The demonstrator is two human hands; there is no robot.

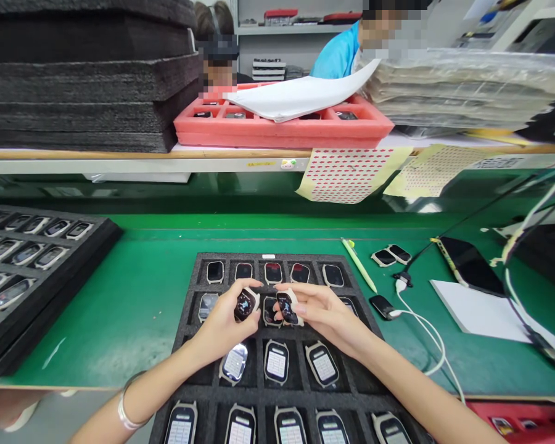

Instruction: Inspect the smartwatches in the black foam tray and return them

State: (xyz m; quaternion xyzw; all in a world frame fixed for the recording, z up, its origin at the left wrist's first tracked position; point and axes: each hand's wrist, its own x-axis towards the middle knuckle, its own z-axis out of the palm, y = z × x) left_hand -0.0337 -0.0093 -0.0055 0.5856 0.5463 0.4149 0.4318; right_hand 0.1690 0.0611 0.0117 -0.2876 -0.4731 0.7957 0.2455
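1. Above the second row of a dark-grey foam tray with square compartments (234,258), set on a glossy green bench top (143,271), two bare hands are at work, each occupied.
2. Left hand (230,322): thumb and fingers pinch a pale-cased, rounded-rectangular smartwatch body with a lit black display (244,304) by its edges. A silver metal bangle (124,412) sits on this wrist.
3. Right hand (327,313): fingers curled, pinching a second pale-cased smartwatch body with a dark lit display (286,307) at its outer side.
4. Reason for grip, as judged: holding the cases by their edges leaves both displays uncovered and facing the wearer, presumably for easy viewing.
5. Position: the two held units are near each other but apart, on the inner sides of the hands. In the gap behind them, a dark-faced watch body in a tray compartment (271,312) is partly hidden by the right-hand fingers.
6. Nearer the wearer, pale-cased watch bodies showing white list screens (276,362) lie singly in compartments; the dividers probably prevent the cases knocking together.
7. Surroundings: left, a similar black foam tray of watch bodies (107,227); right, a pale-green pen (359,265) beside the tray, and beyond it a black-screened phone (472,265), apart from both hands. Display details are too small to read.
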